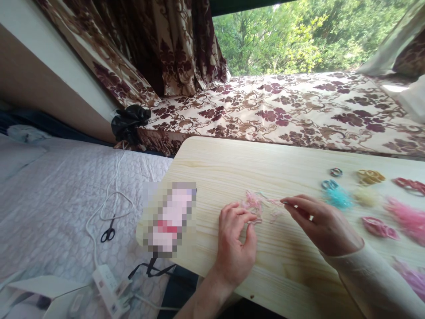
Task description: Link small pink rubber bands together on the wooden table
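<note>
Pink and pale strands lie in a loose tangle on the wooden table. My left hand rests at the near side of this tangle, its fingers curved over the strands and its thumb apart from them. To the right, my right hand pinches the end of a thin pink strand between thumb and forefinger. That strand runs left from the fingertips to the tangle. Whether the left fingertips press on any strand is too small to tell.
Teal fluff, yellow bands, pink bands and pink fluff lie at the right. A blurred-out pink object is at the table's left edge. Scissors and a power strip lie on the bed.
</note>
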{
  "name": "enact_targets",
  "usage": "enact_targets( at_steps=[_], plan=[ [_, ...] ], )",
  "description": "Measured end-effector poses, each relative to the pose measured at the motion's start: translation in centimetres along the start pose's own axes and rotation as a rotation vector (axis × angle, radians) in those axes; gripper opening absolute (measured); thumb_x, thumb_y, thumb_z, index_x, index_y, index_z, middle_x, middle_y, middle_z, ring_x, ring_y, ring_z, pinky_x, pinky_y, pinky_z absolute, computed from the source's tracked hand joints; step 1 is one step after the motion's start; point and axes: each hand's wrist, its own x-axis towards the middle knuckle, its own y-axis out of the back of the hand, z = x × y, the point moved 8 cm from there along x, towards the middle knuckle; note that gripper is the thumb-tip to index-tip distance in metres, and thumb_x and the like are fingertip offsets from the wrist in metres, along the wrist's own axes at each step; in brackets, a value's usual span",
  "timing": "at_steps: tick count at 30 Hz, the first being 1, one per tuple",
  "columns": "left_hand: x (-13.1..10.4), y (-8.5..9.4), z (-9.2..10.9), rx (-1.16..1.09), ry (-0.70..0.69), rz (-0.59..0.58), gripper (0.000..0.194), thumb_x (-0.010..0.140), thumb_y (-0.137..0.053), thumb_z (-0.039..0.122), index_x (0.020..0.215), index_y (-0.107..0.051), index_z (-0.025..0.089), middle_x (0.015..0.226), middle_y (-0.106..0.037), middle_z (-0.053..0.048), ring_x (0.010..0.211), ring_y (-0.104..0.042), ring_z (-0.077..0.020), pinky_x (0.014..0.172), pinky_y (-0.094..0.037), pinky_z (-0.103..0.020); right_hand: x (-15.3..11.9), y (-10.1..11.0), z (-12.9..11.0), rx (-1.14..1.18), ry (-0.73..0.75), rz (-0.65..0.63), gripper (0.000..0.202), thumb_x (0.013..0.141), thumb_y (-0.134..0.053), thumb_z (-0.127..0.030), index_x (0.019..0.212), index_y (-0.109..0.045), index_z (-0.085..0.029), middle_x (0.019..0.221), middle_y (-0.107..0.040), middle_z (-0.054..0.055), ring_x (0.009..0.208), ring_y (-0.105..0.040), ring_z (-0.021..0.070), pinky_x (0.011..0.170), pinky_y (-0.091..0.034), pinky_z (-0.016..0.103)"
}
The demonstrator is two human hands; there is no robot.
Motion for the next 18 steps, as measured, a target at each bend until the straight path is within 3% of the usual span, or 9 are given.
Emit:
enact_targets(
  at_steps=[9, 12, 15, 18],
  plan=[
    [-0.1, -0.2, -0.1, 0.001, 0.009, -0.016, 0.025, 0.087, -0.052, 0.003, 0.099, -0.065, 0.021, 0.099, -0.067, -0.006, 0.116, -0.055, -0.0236, 0.106, -0.046, -0.047, -0.3, 0.9, 0.7, -0.020, -0.001, 0.025, 0.031, 0.090, -0.045, -0.036, 0.086, -0.072, -0.022, 0.082, -0.074, 0.007, 0.062, -0.067, 0.0171, 0.055, -0.050, 0.028],
    [-0.2, -0.2, -0.2, 0.010, 0.011, -0.017, 0.026, 0.087, -0.052, 0.004, 0.100, -0.065, 0.021, 0.099, -0.067, -0.006, 0.117, -0.054, -0.0244, 0.105, -0.047, -0.048, -1.4, 2.1, 3.1, -0.079, -0.109, 0.061, 0.025, 0.088, -0.051, -0.041, 0.085, -0.069, -0.024, 0.067, -0.071, 0.002, 0.050, -0.062, 0.0156, 0.047, -0.046, 0.029],
    [-0.3, -0.2, -0.2, 0.027, 0.015, -0.026, 0.026, 0.087, -0.051, 0.005, 0.100, -0.066, 0.022, 0.100, -0.067, -0.006, 0.118, -0.054, -0.0250, 0.104, -0.048, -0.049, -2.9, 4.3, 5.9, -0.181, -0.226, 0.186, 0.025, 0.087, -0.054, -0.047, 0.082, -0.067, -0.026, 0.055, -0.063, -0.001, 0.044, -0.056, 0.0163, 0.044, -0.041, 0.030],
    [-0.4, -0.3, -0.2, 0.038, 0.014, -0.031, 0.024, 0.088, -0.051, 0.006, 0.099, -0.065, 0.021, 0.100, -0.067, -0.006, 0.118, -0.054, -0.0248, 0.103, -0.048, -0.049, -3.9, 6.4, 7.6, -0.299, -0.267, 0.298, 0.024, 0.089, -0.052, -0.044, 0.084, -0.068, -0.027, 0.065, -0.066, 0.002, 0.054, -0.059, 0.0190, 0.051, -0.043, 0.032]
  ],
)
